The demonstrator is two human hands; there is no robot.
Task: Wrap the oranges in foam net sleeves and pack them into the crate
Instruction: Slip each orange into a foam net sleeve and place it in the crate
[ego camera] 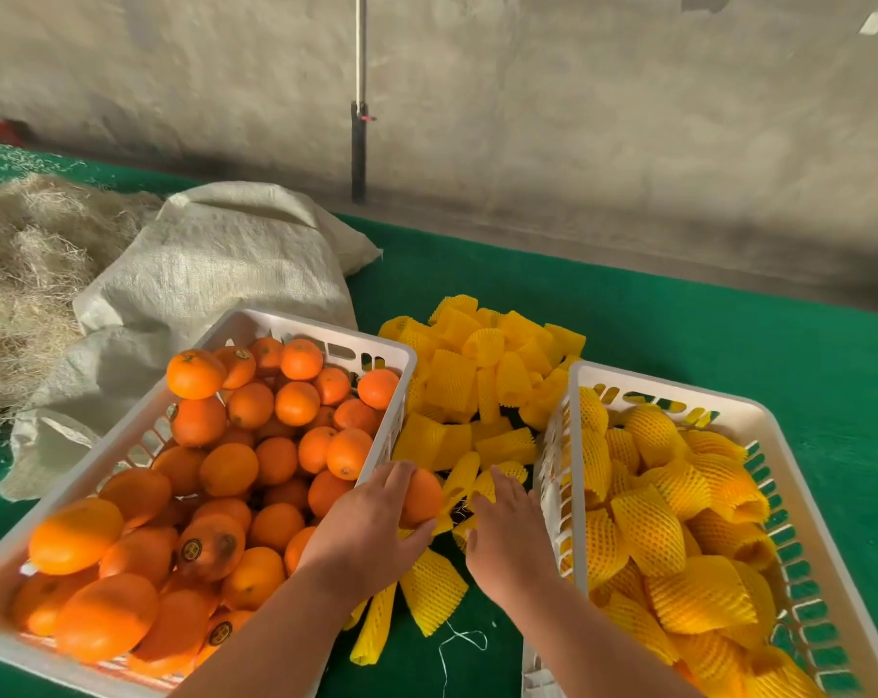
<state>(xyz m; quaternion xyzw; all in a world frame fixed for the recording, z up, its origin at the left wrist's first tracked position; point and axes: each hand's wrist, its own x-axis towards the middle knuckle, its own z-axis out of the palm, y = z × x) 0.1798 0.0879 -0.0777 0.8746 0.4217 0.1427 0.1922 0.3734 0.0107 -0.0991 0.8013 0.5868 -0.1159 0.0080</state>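
My left hand (371,531) grips a bare orange (423,496) just past the right rim of the left white crate (321,329), which is heaped with loose oranges (240,460). My right hand (507,536) reaches down with fingers extended onto the yellow foam net sleeves (477,390) piled on the green surface between the crates, touching a sleeve (482,483). The right white crate (668,392) holds several oranges wrapped in yellow sleeves (678,521).
A pale woven sack (215,274) lies behind the left crate, with a heap of straw-like fibre (29,274) to its left. A green mat (704,335) covers the table. A grey wall and a dark pole (358,153) stand behind.
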